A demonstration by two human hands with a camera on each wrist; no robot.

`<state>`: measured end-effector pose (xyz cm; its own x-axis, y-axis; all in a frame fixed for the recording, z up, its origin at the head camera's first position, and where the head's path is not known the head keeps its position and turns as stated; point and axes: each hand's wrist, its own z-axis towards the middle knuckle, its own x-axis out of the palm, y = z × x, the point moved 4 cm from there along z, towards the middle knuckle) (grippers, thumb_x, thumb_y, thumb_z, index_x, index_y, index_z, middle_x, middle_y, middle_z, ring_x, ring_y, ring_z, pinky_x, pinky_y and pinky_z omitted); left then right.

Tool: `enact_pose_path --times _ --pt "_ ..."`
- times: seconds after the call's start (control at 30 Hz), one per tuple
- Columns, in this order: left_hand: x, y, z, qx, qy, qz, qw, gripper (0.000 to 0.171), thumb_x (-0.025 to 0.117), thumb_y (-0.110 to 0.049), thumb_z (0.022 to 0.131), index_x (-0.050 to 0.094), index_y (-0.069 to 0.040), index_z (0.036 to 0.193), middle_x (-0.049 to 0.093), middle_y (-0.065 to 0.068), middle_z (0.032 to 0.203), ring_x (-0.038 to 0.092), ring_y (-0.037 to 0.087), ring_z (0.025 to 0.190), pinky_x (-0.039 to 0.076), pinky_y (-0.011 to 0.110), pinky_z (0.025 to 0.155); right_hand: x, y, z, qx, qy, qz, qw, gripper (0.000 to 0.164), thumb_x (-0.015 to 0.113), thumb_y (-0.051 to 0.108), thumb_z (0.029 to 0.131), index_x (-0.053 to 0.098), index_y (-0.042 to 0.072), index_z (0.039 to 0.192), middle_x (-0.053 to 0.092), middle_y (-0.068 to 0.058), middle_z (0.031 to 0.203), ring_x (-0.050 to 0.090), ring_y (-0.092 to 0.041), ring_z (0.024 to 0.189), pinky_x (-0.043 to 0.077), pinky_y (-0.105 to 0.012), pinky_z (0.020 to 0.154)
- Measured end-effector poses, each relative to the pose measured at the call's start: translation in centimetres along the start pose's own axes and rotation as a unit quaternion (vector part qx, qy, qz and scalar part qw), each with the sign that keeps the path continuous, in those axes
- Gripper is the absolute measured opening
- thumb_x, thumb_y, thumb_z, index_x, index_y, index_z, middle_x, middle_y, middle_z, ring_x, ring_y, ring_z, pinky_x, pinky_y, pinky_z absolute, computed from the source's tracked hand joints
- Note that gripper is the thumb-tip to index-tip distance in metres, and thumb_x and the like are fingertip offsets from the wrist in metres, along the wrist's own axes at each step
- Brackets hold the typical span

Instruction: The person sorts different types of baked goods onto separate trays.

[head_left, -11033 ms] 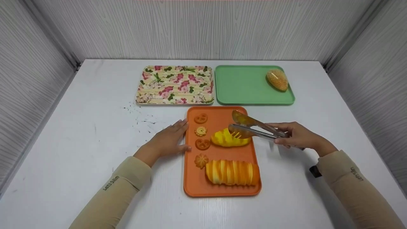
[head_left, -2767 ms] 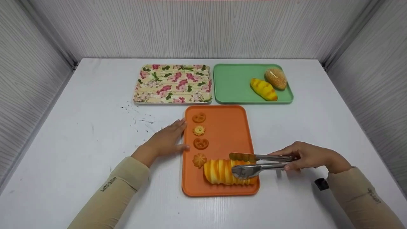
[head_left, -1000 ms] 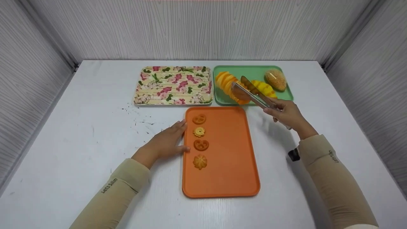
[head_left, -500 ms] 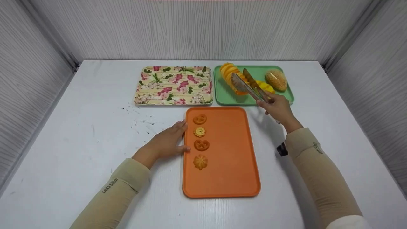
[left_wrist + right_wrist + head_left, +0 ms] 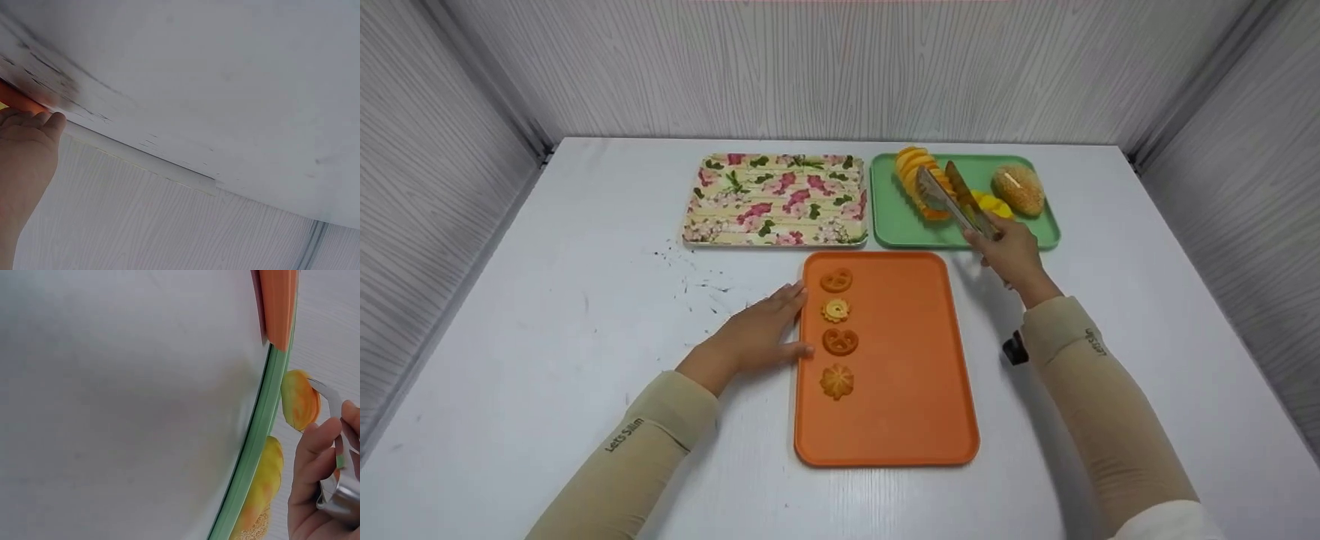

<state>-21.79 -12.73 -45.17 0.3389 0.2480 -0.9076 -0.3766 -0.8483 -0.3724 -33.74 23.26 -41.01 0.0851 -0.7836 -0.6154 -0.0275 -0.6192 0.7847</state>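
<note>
My right hand (image 5: 1012, 251) grips metal tongs (image 5: 964, 219), whose ends are around a ridged loaf (image 5: 911, 166) at the left part of the green tray (image 5: 885, 221). In the right wrist view, curled fingers hold the tongs (image 5: 342, 498) beside the loaf (image 5: 297, 402); I cannot tell whether it touches the tray. A yellow bread roll (image 5: 994, 204), partly hidden by the tongs and hand, and a sesame bun (image 5: 1020, 189) lie to its right. My left hand (image 5: 754, 334) rests with extended fingers against the left edge of the orange tray (image 5: 907, 337).
Down the orange tray's left side run two pretzel-shaped cookies, a ring cookie (image 5: 835, 310) and a flower-shaped cookie (image 5: 837, 382). A floral tray (image 5: 776, 199) stands left of the green one. Wood-grain panels (image 5: 840, 71) surround the white table (image 5: 547, 300).
The tongs have carried the ridged loaf from the orange tray to the green tray, then shifted it slightly back and right. Earlier, the yellow roll moved there too. My left hand stayed put.
</note>
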Motion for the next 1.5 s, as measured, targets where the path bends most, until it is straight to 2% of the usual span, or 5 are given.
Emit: enact_pose_path --times 0.27,0.57,0.67,0.93,1.5 --pt "0.0 -0.1 0.1 0.000 0.002 -0.003 1.0000 0.093 0.052 -0.063 0.087 0.012 -0.012 0.154 0.004 0.000 0.159 0.005 0.018 0.144 0.016 0.040 0.113 0.2 -0.2 0.2 0.022 0.015 -0.002 1.000 0.071 0.058 0.051 0.090 0.032 0.022 0.150 0.062 -0.022 0.097 0.062 -0.030 0.073 0.039 -0.028 0.040" --pt "-0.1 -0.2 0.0 -0.003 0.001 -0.004 1.0000 0.093 0.052 -0.064 0.087 0.012 -0.012 0.154 0.004 0.000 0.159 0.006 0.019 0.144 0.017 0.041 0.113 0.1 -0.4 0.2 0.043 0.020 0.006 0.999 0.078 0.062 0.055 0.086 0.030 0.024 0.151 0.065 -0.019 0.084 0.050 -0.018 0.048 0.038 -0.030 0.036" --pt "-0.1 -0.2 -0.1 0.006 -0.001 -0.006 1.0000 0.094 0.052 -0.063 0.087 0.013 -0.010 0.154 0.005 0.002 0.159 0.007 0.020 0.144 0.018 0.041 0.113 -0.1 -0.5 0.1 0.037 0.013 0.013 0.999 0.079 0.063 0.055 0.085 0.031 0.024 0.150 0.065 -0.020 0.087 0.058 -0.021 0.056 0.037 -0.028 0.037" --pt "-0.3 -0.3 -0.1 0.009 0.001 -0.008 0.9999 0.093 0.053 -0.061 0.088 0.013 -0.009 0.153 0.005 0.003 0.159 0.007 0.022 0.144 0.018 0.042 0.113 -0.7 -0.2 -0.4 -0.009 -0.018 0.010 1.000 0.081 0.062 0.056 0.084 0.032 0.020 0.150 0.056 -0.018 0.103 0.064 -0.028 0.075 0.050 -0.031 0.062" --pt "-0.2 -0.3 0.0 0.003 0.002 -0.004 1.0000 0.094 0.052 -0.064 0.087 0.012 -0.010 0.154 0.004 0.002 0.159 0.006 0.021 0.144 0.017 0.042 0.113 0.0 1.2 -2.4 -0.118 0.045 -0.012 0.992 0.069 0.066 0.047 0.086 0.040 0.028 0.147 0.067 -0.008 0.093 0.061 -0.039 0.067 0.049 -0.032 0.055"
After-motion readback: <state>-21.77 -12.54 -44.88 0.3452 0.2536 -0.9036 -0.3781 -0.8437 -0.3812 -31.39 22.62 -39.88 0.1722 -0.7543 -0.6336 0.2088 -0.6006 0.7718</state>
